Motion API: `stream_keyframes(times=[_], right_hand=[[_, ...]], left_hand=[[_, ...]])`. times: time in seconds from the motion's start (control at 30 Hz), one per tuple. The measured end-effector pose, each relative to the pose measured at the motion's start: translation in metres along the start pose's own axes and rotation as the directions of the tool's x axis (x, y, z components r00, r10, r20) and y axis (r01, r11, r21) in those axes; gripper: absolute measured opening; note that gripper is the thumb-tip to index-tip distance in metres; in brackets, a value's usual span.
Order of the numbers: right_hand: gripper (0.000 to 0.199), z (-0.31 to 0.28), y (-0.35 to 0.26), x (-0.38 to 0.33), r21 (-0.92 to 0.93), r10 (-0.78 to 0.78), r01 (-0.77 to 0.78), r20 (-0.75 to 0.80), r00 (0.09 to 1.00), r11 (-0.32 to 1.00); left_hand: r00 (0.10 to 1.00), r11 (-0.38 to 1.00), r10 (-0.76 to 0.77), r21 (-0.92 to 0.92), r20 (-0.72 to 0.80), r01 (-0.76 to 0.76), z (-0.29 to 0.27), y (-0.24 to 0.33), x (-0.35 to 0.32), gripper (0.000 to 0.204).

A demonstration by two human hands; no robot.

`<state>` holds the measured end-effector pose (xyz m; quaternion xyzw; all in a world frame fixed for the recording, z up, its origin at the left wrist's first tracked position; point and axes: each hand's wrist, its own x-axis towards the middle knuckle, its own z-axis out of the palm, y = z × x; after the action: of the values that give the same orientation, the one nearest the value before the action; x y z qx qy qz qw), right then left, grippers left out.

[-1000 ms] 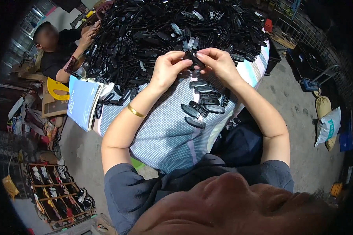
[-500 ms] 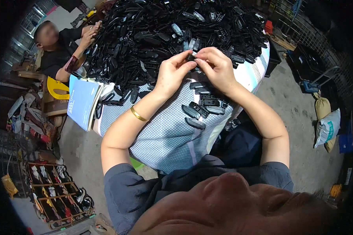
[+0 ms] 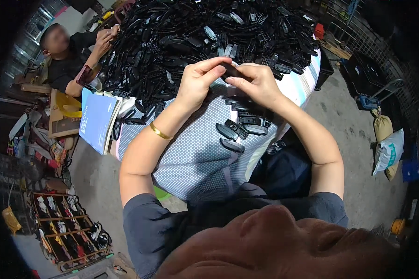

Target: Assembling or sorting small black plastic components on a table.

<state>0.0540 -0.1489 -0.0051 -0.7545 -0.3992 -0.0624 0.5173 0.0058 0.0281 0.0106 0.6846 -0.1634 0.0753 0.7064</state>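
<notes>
From the head view, my left hand (image 3: 201, 80) and my right hand (image 3: 256, 83) meet above the near edge of the table (image 3: 191, 158), fingers curled in and pinched on one small black plastic piece (image 3: 231, 71) held between them — the left thumb and forefinger close on its left end, the right fingertips on its right end. Both hands are nearly closed, with nothing else in them. The piece sits just in front of the big heap of black parts (image 3: 195, 37) that covers the far side of the dotted cloth. Under my right wrist lies a short row of finished-looking pieces (image 3: 239, 130), apart from the heap. A gold bangle (image 3: 160, 132) rides my left forearm. To my left, a blue booklet (image 3: 97, 122) hangs at the table edge, and another person (image 3: 67, 51) works at the far corner.

The piece looks light, stiff and smooth — probably slippery, so I judge a grip at its two ends safest, not the middle.
</notes>
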Motion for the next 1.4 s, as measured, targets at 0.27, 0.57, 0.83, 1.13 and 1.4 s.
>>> stream_keyframes(times=[0.27, 0.57, 0.83, 1.13, 1.4], right_hand=[[0.030, -0.018, 0.005, 0.005, -0.214, 0.076, -0.020, 0.259, 0.963, 0.977], [0.034, -0.033, 0.011, 0.009, -0.102, 0.036, 0.055, 0.721, 0.692, 0.993], [0.026, -0.010, 0.026, 0.017, -0.563, -0.128, 0.150, 0.079, 0.989, 0.813], [0.026, -0.019, 0.025, 0.014, -0.387, -0.091, 0.035, -0.126, 0.988, 0.921], [0.026, -0.011, 0.003, 0.004, -0.216, -0.318, 0.314, 0.014, 0.948, 0.925]], left_hand=[[0.966, 0.807, -0.128, 0.589, 0.223, -0.029, -0.022, 0.027, 0.008, 0.040], [0.891, 0.066, -0.349, 0.956, 0.290, -0.286, -0.023, 0.039, -0.011, 0.051], [0.912, 0.248, 0.227, 0.885, 0.343, -0.394, -0.004, -0.012, 0.003, 0.029], [0.958, 0.493, 0.269, 0.840, 0.102, -0.228, -0.010, -0.012, 0.008, 0.038], [0.962, 0.930, -0.271, 0.266, 0.031, 0.253, -0.003, 0.002, 0.008, 0.026]])
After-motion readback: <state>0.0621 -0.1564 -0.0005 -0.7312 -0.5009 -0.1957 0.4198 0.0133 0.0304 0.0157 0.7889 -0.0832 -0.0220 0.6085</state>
